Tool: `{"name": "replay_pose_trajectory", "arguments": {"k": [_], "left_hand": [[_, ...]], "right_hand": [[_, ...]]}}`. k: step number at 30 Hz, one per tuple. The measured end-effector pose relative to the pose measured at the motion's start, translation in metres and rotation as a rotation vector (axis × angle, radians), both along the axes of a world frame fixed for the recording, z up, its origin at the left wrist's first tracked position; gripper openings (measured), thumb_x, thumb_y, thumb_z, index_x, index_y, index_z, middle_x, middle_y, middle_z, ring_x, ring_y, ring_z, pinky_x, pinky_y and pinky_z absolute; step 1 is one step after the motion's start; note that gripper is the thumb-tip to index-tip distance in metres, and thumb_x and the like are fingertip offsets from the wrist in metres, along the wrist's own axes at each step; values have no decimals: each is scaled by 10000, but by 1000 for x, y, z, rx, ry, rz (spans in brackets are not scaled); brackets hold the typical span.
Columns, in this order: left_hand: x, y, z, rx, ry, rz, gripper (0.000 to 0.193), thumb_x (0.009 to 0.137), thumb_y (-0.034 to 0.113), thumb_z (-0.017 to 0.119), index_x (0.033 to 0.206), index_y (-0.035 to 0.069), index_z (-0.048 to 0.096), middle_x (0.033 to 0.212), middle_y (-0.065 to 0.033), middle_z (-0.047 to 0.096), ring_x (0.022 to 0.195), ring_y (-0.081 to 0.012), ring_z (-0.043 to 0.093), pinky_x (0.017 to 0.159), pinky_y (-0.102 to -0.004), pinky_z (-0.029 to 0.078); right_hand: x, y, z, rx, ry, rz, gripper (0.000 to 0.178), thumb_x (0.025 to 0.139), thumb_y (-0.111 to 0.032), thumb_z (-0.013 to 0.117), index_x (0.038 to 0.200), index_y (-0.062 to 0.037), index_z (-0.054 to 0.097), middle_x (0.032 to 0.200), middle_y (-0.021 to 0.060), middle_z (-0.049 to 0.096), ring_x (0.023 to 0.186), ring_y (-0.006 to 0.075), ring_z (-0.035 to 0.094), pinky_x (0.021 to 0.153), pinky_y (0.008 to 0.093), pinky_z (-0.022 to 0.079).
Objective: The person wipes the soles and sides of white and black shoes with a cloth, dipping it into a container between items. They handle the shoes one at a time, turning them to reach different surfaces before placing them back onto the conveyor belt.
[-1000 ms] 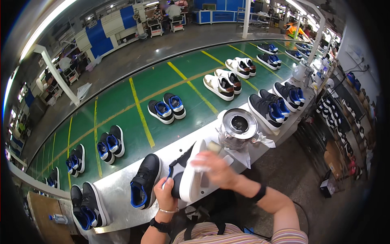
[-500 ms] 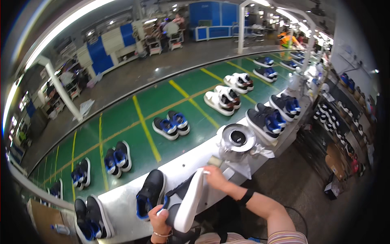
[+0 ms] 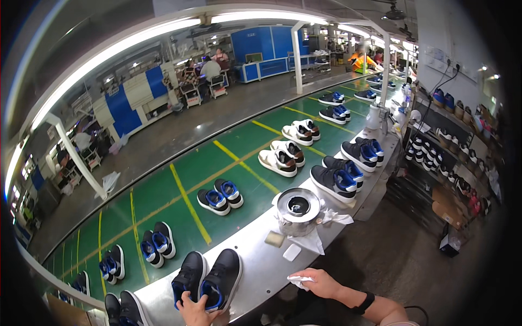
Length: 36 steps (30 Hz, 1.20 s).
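A pair of black shoes with blue linings stands side by side on the metal ledge, the left shoe [image 3: 188, 273] against the right shoe [image 3: 224, 274]. My left hand [image 3: 197, 312] is closed at their heels, its fingers bent over the backs of both. In my closed right hand [image 3: 322, 283] is a crumpled white cloth [image 3: 300, 280], held off the ledge's near edge. Beyond it lie a white block [image 3: 292, 252] and a yellowish sponge [image 3: 274, 238]. A round metal pot [image 3: 298, 206] with a dark centre stands behind them, with white wipes [image 3: 311, 243] around it.
Pairs of shoes [image 3: 220, 196] ride the green belt [image 3: 185, 185], which has yellow lines. Several black shoes [image 3: 333, 182] stand farther right on the ledge [image 3: 253, 271]. Another pair [image 3: 128, 309] is at the near left. A shoe rack [image 3: 435, 152] stands at the right.
The shoe that was tilted up between both hands now stands on the ledge beside its mate. My right hand has drawn away toward the right, holding the white cloth. The view has shifted.
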State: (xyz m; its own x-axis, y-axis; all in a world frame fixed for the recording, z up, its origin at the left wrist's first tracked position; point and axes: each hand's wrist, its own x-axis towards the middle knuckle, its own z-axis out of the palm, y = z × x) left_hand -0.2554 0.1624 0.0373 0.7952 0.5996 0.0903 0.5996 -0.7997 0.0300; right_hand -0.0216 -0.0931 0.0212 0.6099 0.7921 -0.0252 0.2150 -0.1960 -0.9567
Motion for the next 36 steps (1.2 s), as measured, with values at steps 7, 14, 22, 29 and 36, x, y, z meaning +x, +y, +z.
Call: {"name": "replay_pose_trajectory", "arguments": {"k": [7, 14, 22, 29, 36], "left_hand": [[-8, 36, 4, -236, -42, 64, 597, 474, 329, 785, 1005, 139, 586, 1042, -241, 450, 938, -402, 464, 784, -442, 407], [8, 61, 61, -352, 337, 53, 400, 641, 422, 682, 897, 125, 599, 885, -226, 519, 771, -361, 552, 659, -404, 464], [277, 152, 190, -378, -227, 24, 290, 575, 220, 714, 696, 33, 528, 549, -13, 497, 511, -99, 464, 461, -254, 391], [641, 253, 76, -283, -248, 105, 733, 630, 496, 639, 1140, -10, 495, 1071, -212, 549, 1012, -305, 529, 877, -336, 395], [734, 207, -45, -300, 18, 201, 644, 632, 351, 659, 1217, 259, 405, 1213, -236, 388, 1121, -382, 388, 925, -438, 324]], "right_hand": [[56, -21, 68, 25, 83, 5, 385, 735, 50, 488, 1071, -115, 578, 966, 76, 546, 890, 171, 527, 776, 247, 404], [192, 21, 123, 170, 99, -85, 376, 734, 101, 484, 1054, -67, 586, 978, 59, 555, 910, 154, 529, 798, 240, 403], [318, 26, 169, 175, 277, -114, 352, 738, 114, 464, 1035, -33, 584, 1001, 60, 546, 911, 121, 509, 779, 220, 402], [366, -32, 138, -78, 296, -411, 310, 708, 68, 454, 974, 1, 598, 857, 83, 575, 724, 127, 548, 626, 227, 431], [355, -91, 121, -176, 433, -783, 281, 677, 71, 436, 906, 42, 597, 761, 104, 588, 565, 137, 547, 490, 230, 427]]}}
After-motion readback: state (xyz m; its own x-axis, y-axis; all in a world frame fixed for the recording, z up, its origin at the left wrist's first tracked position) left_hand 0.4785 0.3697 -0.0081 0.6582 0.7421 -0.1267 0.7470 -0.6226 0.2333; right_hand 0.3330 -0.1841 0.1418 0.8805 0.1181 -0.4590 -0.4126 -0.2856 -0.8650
